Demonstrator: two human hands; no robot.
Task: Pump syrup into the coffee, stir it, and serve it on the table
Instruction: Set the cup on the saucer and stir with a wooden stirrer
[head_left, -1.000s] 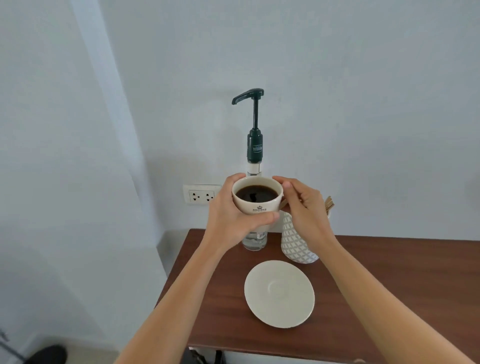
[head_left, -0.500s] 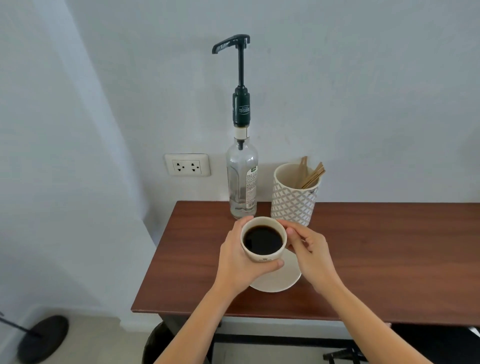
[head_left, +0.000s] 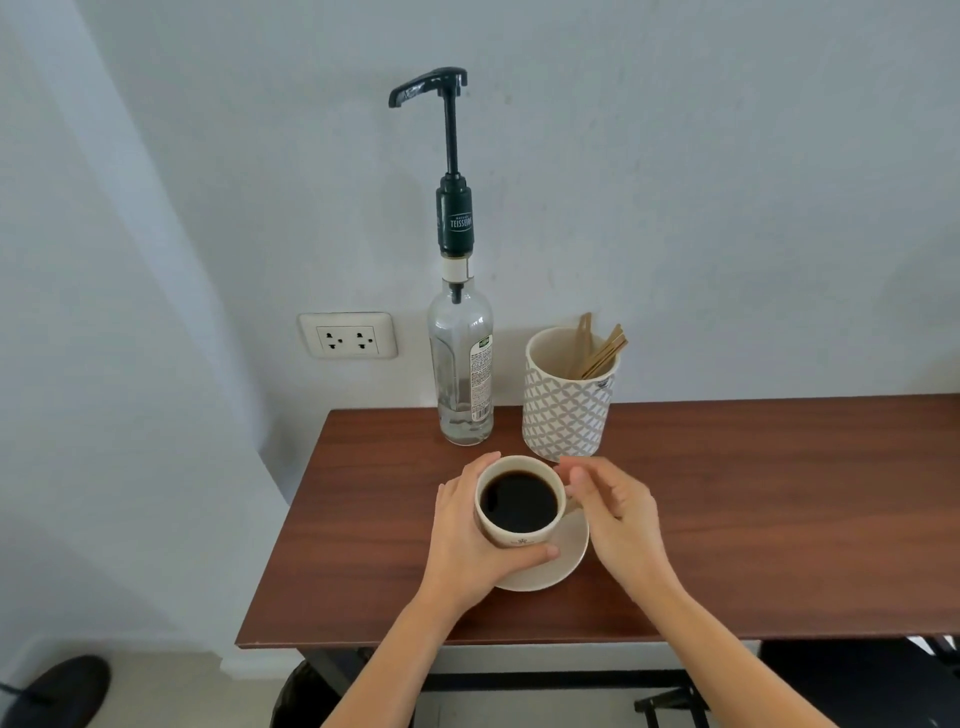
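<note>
The dark green pump (head_left: 454, 218) on the bottle (head_left: 460, 374) carries white lettering that reads "TEISSEIRE", with a smaller line above it too small to make out; the bottle's side label (head_left: 481, 376) has a green logo, fine print and a barcode, none of it legible. The cup (head_left: 519, 503) bears a small dark emblem low on its near side, partly covered by a thumb. The left hand (head_left: 467, 535) wraps around the cup's left side, thumb across the front and fingers curled behind, gripping it. The right hand (head_left: 618, 512) sits at the cup's right side with fingers bent toward the handle area; whether it grips the handle cannot be told. Both forearms reach up from the bottom edge. The cup is cream, full of black coffee, and sits over a cream saucer (head_left: 563, 561) on the brown table (head_left: 753, 509), near its front-left part. Behind it stand the nearly empty clear bottle and a patterned holder (head_left: 566, 410) with wooden stirrers (head_left: 602, 348). A white socket (head_left: 347, 336) is on the wall.
</note>
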